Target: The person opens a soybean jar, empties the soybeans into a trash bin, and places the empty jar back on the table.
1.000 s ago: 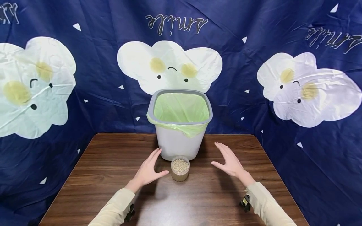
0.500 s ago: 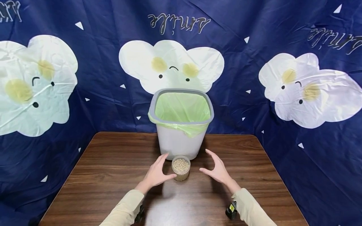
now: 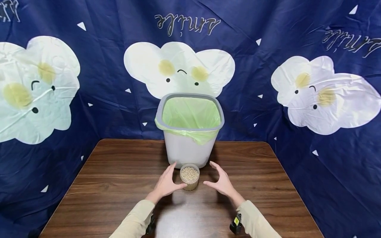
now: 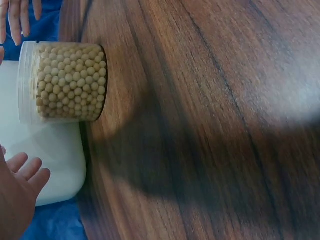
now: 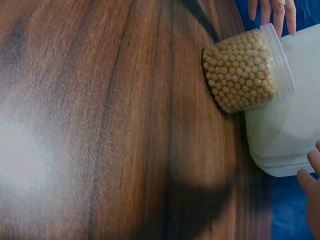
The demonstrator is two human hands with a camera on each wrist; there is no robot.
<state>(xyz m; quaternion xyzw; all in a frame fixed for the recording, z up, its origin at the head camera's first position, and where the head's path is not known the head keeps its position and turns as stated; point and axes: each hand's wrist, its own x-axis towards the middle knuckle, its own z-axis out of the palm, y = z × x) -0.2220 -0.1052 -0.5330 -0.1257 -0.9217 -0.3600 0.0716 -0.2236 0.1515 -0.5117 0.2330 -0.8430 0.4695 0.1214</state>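
A clear plastic jar [image 3: 190, 177] full of round, pale soybeans [image 4: 72, 80] stands upright on the table, just in front of the bin. To its left my left hand [image 3: 166, 183] hovers with thumb and fingers spread in a curve; the thumb tip overlaps the jar's edge in the head view, and whether it touches I cannot tell. On the other side my right hand [image 3: 222, 183] holds the same spread shape, apart from the jar. Both wrist views show the jar [image 5: 242, 70] between the two hands, with neither one gripping it.
Behind the jar stands a white bin [image 3: 190, 148] with a grey rim and a green plastic liner [image 3: 190, 114]. Brown wood-grain table [image 3: 119, 178] spreads to both sides. A dark blue curtain [image 3: 250, 72] with white clouds hangs around the back and sides.
Both hands have moved inward towards the jar, the right one farther to the left than the left one moved right. The jar and the bin have stayed in place.
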